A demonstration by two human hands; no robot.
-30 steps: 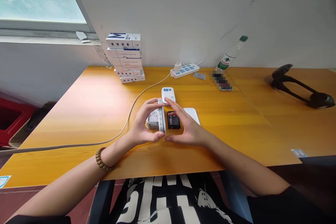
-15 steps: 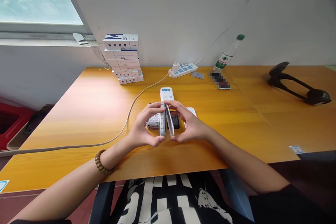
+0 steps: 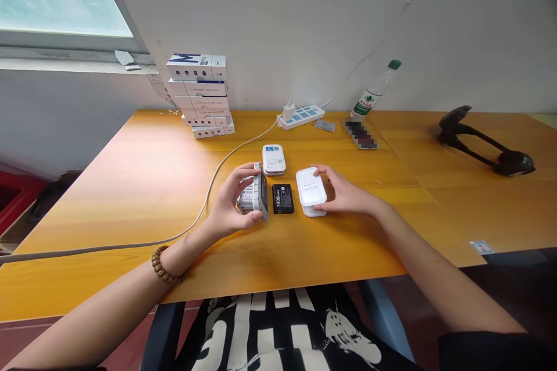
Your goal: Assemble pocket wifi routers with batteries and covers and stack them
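My left hand (image 3: 235, 200) grips a small white electronic device (image 3: 260, 194) by its ends, tilted up on edge with its dark side toward the right. Beneath and behind it sit similar devices (image 3: 246, 197) with printed labels, partly hidden by the hand. My right hand (image 3: 343, 190) has its thumb and fingers on a white back cover (image 3: 310, 186), which lies on a stack of white covers (image 3: 315, 212). Between the hands, a black 3000 mAh battery (image 3: 283, 199) lies flat on the table. Farther back rests a short stack of closed white devices (image 3: 274, 159).
White boxes (image 3: 200, 87) are stacked at the back left. A cable (image 3: 217, 168) crosses the wooden table (image 3: 152, 185) to a power strip (image 3: 302, 117). A card (image 3: 325, 126), a phone (image 3: 362, 134), a water bottle (image 3: 374, 90) and a black stand-like object (image 3: 483, 142) lie farther right.
My right hand has moved right with the white cover, away from the device, onto the stack of covers. My left hand has shifted slightly left with the device, uncovering the battery.
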